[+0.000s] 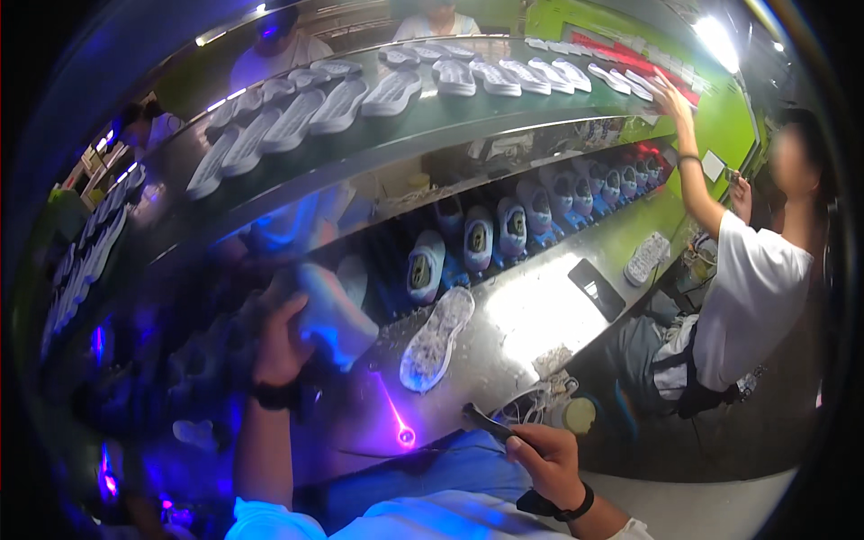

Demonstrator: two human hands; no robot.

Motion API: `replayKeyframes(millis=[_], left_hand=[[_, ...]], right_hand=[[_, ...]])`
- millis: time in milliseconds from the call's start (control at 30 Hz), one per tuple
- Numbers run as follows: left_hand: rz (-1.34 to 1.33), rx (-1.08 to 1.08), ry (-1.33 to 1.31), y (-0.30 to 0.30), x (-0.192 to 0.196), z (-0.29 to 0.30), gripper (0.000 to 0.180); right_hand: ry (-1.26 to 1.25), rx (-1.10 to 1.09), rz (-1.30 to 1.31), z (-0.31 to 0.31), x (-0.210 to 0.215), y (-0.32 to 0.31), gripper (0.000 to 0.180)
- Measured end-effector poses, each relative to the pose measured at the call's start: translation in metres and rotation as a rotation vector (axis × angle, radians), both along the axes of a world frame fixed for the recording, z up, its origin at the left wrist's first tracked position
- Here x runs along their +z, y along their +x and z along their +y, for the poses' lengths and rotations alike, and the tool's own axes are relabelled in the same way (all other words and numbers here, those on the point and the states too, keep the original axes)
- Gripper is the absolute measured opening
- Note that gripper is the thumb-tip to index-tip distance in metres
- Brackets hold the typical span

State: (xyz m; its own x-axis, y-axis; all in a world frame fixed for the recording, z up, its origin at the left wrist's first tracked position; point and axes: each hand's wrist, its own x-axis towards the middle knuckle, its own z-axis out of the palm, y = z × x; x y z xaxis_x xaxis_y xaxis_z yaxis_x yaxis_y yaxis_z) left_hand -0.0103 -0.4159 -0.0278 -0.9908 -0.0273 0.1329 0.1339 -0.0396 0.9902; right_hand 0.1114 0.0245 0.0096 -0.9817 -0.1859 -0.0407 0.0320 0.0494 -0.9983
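Left hand (281,346) was closed around a white shoe (328,315) raised over the steel bench (531,315), right hand (544,459) gripped a dark brush handle (490,423) near the lap, loose sole (436,337) lay just beside the shoe.

A long steel workbench (540,310) curves from lower left toward the right of the frame, shining under a white glare. Above it runs a green upper shelf (423,121) across the top. Bright green walls (733,126) fill the upper right, beside a ceiling lamp (717,38). Violet light tints the lower left.
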Motion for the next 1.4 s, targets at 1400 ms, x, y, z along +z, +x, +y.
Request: replayKeyframes(millis=[1400], left_hand=[[0.155,0.530,-1.036,0.298,-0.033,0.088,0.064]], right_hand=[[0.085,0.647,-0.374,-0.138,-0.060,0.047,0.027]])
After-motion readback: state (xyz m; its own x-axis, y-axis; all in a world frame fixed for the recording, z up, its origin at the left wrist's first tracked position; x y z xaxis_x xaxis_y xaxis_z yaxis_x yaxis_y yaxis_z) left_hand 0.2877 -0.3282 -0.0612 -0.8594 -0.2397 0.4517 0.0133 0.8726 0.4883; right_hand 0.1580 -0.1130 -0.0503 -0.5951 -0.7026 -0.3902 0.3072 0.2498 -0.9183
